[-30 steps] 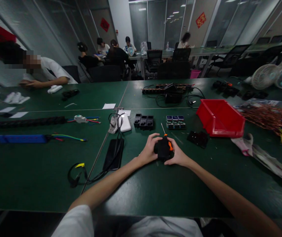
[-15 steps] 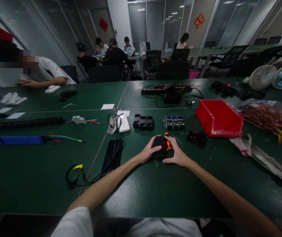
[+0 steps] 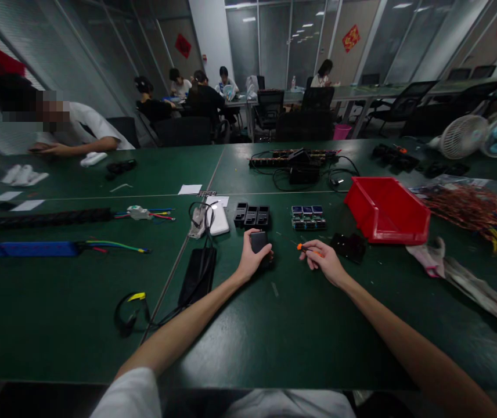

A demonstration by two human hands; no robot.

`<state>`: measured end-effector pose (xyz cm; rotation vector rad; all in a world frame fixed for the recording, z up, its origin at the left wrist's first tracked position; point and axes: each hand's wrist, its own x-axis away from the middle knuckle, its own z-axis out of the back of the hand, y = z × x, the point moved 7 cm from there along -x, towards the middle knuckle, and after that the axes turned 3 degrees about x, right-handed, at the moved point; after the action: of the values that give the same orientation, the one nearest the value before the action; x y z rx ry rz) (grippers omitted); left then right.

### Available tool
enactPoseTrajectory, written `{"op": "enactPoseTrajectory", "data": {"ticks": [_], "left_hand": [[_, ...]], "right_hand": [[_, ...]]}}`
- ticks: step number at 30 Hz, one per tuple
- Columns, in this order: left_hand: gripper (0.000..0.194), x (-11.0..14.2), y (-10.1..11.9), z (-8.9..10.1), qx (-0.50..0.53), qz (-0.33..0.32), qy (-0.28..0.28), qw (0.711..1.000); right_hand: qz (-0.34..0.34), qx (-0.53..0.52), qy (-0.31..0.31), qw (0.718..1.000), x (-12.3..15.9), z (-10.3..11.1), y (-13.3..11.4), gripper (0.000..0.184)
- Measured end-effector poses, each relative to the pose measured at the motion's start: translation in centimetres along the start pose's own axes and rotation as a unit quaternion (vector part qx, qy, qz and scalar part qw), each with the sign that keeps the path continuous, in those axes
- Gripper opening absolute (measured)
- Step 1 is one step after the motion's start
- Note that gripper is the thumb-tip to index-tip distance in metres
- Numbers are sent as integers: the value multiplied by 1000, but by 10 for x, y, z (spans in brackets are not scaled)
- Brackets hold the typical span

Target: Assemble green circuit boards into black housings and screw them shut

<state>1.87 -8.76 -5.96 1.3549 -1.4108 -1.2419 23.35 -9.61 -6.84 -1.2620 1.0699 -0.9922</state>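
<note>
My left hand [image 3: 249, 260] is closed around a black box-shaped plastic housing [image 3: 259, 241], thumb along its near right side. The housing is just in front of a row of similar black housings [image 3: 257, 217]. To the right, my right hand [image 3: 327, 262] is closed on an orange-and-black screwdriver [image 3: 301, 247], its orange end showing past the fingertips and the rest partly hidden by the fingers. Beyond my hands are several small circuit boards with displays [image 3: 308, 217]. Some flat black parts [image 3: 349, 247] lie beside my right hand.
A red bin [image 3: 385, 232] stands at the right, near bundled wires [image 3: 470, 209] and a glove [image 3: 435, 261]. Left of my hands lie a black phone-like slab [image 3: 197, 273], a cable [image 3: 130, 316] and a white device [image 3: 219, 220]. A person [image 3: 78, 128] sits across the table.
My hands have moved apart. The left carried the black housing left and away from me; the right moved slightly right and now has the screwdriver in its fingers, away from the housing.
</note>
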Motion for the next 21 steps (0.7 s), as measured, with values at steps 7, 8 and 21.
{"op": "enactPoseTrajectory", "data": {"ticks": [7, 8, 21], "left_hand": [[53, 1, 2, -3, -16, -26, -4, 1000], [52, 1, 2, -4, -17, -27, -6, 999], [52, 3, 6, -7, -35, -39, -25, 998]], "right_hand": [[-8, 17, -21, 1000, 4, -6, -6, 29], [-6, 17, -21, 1000, 4, -6, -7, 28], [-2, 33, -20, 999, 4, -6, -12, 27]]}}
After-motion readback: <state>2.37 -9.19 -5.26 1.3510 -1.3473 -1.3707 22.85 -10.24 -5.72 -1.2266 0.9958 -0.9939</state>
